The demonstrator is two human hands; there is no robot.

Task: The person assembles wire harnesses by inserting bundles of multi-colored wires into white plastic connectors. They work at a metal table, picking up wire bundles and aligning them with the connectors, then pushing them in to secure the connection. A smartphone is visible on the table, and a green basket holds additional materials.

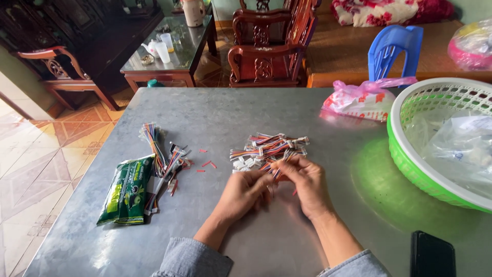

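My left hand [245,191] and my right hand [306,183] meet above the grey table [215,118], fingers pinched together on a small bundle of coloured wires [277,175] with white connectors. Just beyond my fingertips lies a pile of the same short wire harnesses [268,149]. Further left lies a second bunch of coloured wires [163,164], beside a green foil packet [125,191]. A few red wire scraps [207,164] are scattered between the two piles.
A green and white plastic basket [410,154] holding clear bags sits at the right. A pink plastic bag [361,100] lies behind it. A black phone [432,255] rests near the front right edge. Beyond the table stand wooden chairs, a glass-topped table and a blue plastic chair.
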